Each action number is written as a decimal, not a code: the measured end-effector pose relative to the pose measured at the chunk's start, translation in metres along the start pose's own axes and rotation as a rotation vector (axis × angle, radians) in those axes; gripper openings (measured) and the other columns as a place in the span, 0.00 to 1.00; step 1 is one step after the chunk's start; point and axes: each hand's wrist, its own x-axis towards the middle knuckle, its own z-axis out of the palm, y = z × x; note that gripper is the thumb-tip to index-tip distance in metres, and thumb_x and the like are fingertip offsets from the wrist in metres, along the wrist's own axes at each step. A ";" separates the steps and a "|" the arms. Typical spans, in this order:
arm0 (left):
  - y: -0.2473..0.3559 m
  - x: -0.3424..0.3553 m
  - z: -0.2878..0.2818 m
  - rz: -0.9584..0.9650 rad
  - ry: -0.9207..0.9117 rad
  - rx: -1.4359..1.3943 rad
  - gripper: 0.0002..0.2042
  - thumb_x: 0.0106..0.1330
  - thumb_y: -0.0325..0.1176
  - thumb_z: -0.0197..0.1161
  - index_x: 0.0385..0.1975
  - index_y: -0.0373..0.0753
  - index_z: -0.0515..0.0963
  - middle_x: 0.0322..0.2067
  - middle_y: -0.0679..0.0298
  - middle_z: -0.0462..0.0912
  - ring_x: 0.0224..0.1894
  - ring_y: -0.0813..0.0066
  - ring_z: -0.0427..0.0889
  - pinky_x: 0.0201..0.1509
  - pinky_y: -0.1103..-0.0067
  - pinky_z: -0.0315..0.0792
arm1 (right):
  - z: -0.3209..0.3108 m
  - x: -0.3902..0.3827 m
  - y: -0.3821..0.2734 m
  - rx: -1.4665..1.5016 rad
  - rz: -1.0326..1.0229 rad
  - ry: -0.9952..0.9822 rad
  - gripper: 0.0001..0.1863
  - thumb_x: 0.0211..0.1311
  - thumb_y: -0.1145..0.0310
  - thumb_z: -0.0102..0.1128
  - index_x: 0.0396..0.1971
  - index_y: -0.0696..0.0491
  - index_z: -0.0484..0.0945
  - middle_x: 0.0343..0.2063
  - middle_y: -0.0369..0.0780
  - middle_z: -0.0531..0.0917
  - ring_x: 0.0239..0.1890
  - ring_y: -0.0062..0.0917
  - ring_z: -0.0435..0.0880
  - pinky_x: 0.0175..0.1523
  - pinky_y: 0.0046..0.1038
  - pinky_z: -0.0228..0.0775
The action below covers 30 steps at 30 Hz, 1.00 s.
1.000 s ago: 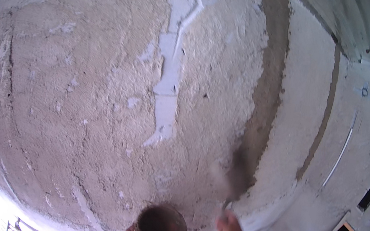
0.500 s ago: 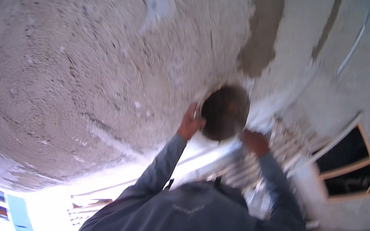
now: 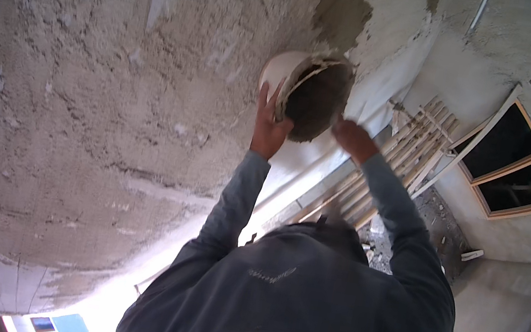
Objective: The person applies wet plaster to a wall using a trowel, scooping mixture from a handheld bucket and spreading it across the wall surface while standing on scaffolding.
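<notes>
A pale round bucket is tilted beside the rough wall, its mouth turned toward the right. Its rim is crusted, and grey-brown wet mortar coats or fills the dark inside. My left hand grips the bucket's near left side, fingers along the outer wall and thumb at the rim. Close to the lower right rim, my right hand is closed. Whatever its fingers hold is hidden; I cannot tell whether they touch the rim.
Rough plastered wall fills the left, with a darker damp strip above the bucket. Wooden poles lie lashed like a scaffold platform at right, over rubble-strewn ground. Beyond stands a wood-framed window.
The bucket and both hands now appear higher and slightly left in view. More of the bucket's pale outer side shows. The wall and window have shifted too as the view moved.
</notes>
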 end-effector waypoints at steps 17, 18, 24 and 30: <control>-0.103 -0.129 -0.035 -0.359 0.055 0.143 0.18 0.52 0.24 0.68 0.44 0.39 0.77 0.44 0.61 0.80 0.49 0.64 0.78 0.43 0.71 0.80 | -0.077 -0.006 -0.071 2.748 0.623 -0.446 0.18 0.75 0.51 0.47 0.53 0.46 0.71 0.25 0.27 0.70 0.17 0.11 0.63 0.20 0.17 0.55; -0.095 -0.143 -0.044 -0.389 0.093 0.128 0.15 0.51 0.24 0.69 0.39 0.39 0.78 0.43 0.59 0.81 0.49 0.61 0.79 0.42 0.70 0.80 | -0.093 0.002 -0.058 2.706 0.601 -0.383 0.18 0.74 0.51 0.48 0.54 0.46 0.71 0.26 0.27 0.71 0.17 0.12 0.65 0.20 0.18 0.57; -0.084 -0.231 -0.093 -0.128 0.166 0.604 0.17 0.43 0.27 0.78 0.34 0.40 0.81 0.34 0.55 0.84 0.39 0.57 0.82 0.43 0.66 0.77 | -0.259 0.064 0.047 2.188 0.284 0.461 0.24 0.70 0.57 0.55 0.60 0.52 0.67 0.26 0.34 0.75 0.17 0.15 0.71 0.21 0.20 0.65; -0.080 -0.312 -0.130 -0.736 0.868 -0.605 0.23 0.33 0.25 0.81 0.33 0.41 0.80 0.41 0.55 0.81 0.46 0.56 0.79 0.48 0.67 0.78 | -0.420 0.163 0.110 1.128 0.080 1.575 0.21 0.71 0.66 0.56 0.58 0.59 0.67 0.26 0.36 0.75 0.18 0.16 0.74 0.21 0.20 0.65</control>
